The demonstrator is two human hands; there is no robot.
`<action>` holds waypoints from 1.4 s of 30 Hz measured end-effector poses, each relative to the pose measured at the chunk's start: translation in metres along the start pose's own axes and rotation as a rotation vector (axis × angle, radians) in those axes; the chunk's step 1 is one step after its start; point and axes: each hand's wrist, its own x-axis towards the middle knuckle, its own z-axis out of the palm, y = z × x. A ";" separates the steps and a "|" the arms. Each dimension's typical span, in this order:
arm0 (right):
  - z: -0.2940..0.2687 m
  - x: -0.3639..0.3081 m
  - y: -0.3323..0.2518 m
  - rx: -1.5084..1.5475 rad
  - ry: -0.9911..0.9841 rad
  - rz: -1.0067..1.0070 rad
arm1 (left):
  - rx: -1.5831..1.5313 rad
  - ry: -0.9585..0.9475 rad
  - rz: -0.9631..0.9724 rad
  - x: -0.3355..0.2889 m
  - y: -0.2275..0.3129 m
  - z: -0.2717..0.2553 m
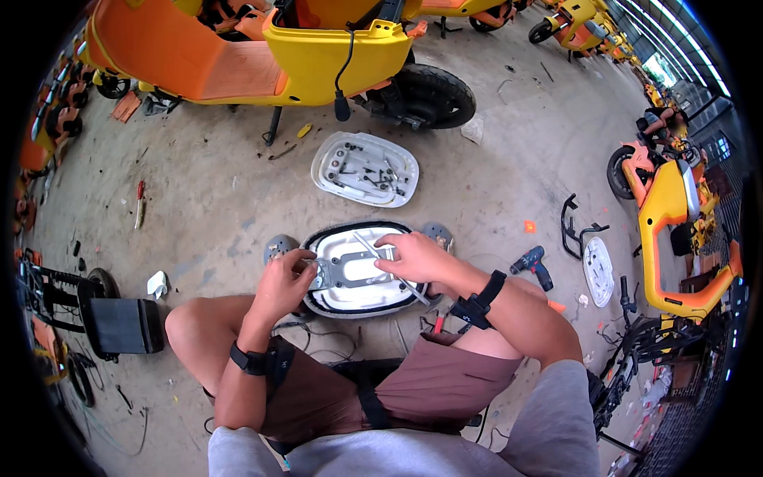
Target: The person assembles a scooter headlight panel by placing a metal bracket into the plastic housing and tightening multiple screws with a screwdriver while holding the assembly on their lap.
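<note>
Concrete floor surrounds the white shell, which lies lengthwise left-right. The right hand pinches a slanted rod; I can't tell whether the left hand grips.

A grey short-sleeved shirt sits at the lower edge, with maroon shorts above it, grey shoes mid-frame and 2 black wrist straps bearing small dark modules.

An oval white shell with a black rim lies hollow side up, its long axis running left to right. Inside is a flat gray plate, with a metal bracket at its left end. A slim silver rod slants across the shell's right half.
</note>
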 end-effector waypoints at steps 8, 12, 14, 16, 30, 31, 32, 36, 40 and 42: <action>0.004 0.005 -0.015 -0.038 0.065 0.006 | 0.006 -0.116 0.076 0.001 0.005 0.024; 0.003 0.005 -0.012 -0.056 -0.001 -0.131 | -0.007 -0.188 0.157 -0.002 0.009 0.040; 0.007 0.007 -0.004 -0.140 -0.050 -0.281 | 0.026 -0.173 0.185 -0.003 0.005 0.043; 0.003 0.002 -0.005 -0.189 -0.083 -0.285 | 0.018 -0.171 0.150 -0.001 0.005 0.039; -0.003 0.007 -0.021 -0.243 -0.335 0.092 | -0.144 0.135 0.083 0.007 0.001 0.027; -0.001 0.008 -0.019 -0.205 -0.370 0.096 | -0.150 0.062 0.070 0.005 0.003 0.032; -0.003 0.008 -0.022 -0.194 -0.379 0.110 | -0.155 -0.008 0.055 0.003 0.006 0.039; -0.008 0.005 -0.029 -0.157 -0.340 0.068 | 0.040 -0.233 0.291 0.000 0.005 0.057; -0.014 0.000 -0.029 -0.149 -0.099 -0.043 | 0.028 -0.306 0.359 -0.004 0.004 0.061; -0.011 0.000 -0.019 -0.255 -0.110 -0.074 | 0.130 -0.216 0.480 -0.002 -0.001 0.061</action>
